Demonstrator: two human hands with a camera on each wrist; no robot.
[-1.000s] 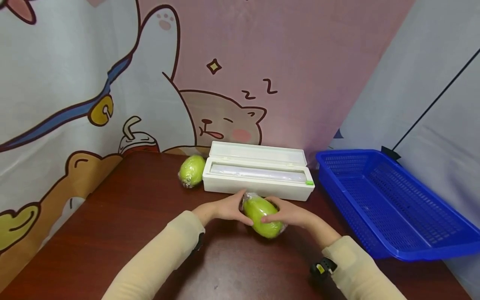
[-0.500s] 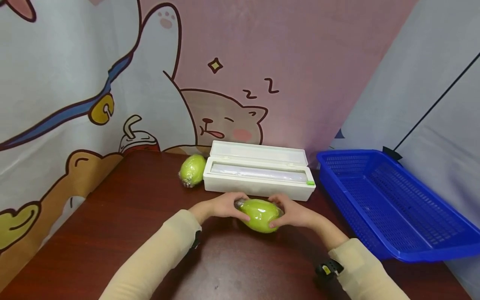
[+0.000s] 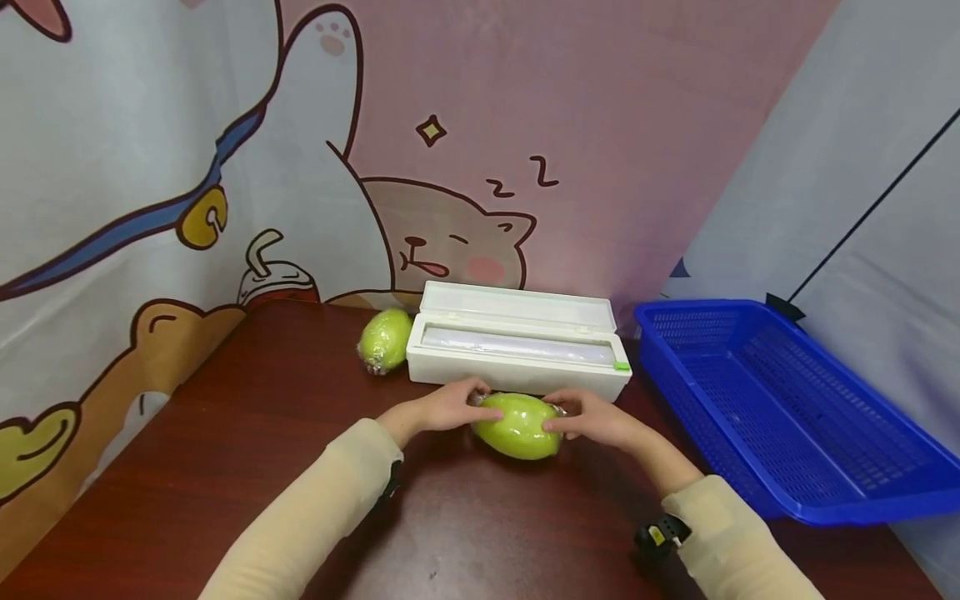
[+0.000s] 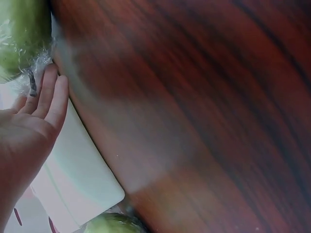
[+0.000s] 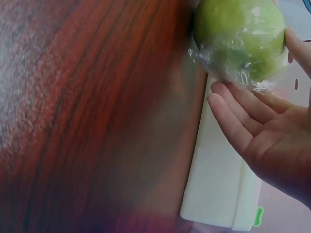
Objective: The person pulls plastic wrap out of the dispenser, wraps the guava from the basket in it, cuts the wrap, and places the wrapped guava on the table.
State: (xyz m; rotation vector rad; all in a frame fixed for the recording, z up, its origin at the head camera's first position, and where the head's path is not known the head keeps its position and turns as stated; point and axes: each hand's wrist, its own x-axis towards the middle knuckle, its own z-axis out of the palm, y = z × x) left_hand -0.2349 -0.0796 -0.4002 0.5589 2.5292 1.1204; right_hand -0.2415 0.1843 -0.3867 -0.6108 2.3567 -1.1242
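Observation:
A green fruit (image 3: 519,427) wrapped in clear plastic film lies on its side at the middle of the table, between both hands. The left hand (image 3: 444,407) holds its left end, with the thumb over the top. From the other end the right hand (image 3: 600,417) holds it the same way. In the left wrist view, a dark stem (image 4: 32,83) shows through gathered film beside the left fingers (image 4: 57,99). Crumpled film covers the end by the right fingers (image 5: 233,109) in the right wrist view. Just behind stands a white cling film box (image 3: 517,372), lid up, a roll inside.
A second wrapped green fruit (image 3: 385,342) sits against the left end of the box. On the right is a blue plastic basket (image 3: 720,400) with perforated walls. A printed cloth (image 3: 615,125) hangs behind the brown wooden table (image 3: 300,400).
Both hands have turned the fruit from slanting to nearly level across the table. The right thumb has shifted slightly upward on it. The box, basket and second fruit stay put.

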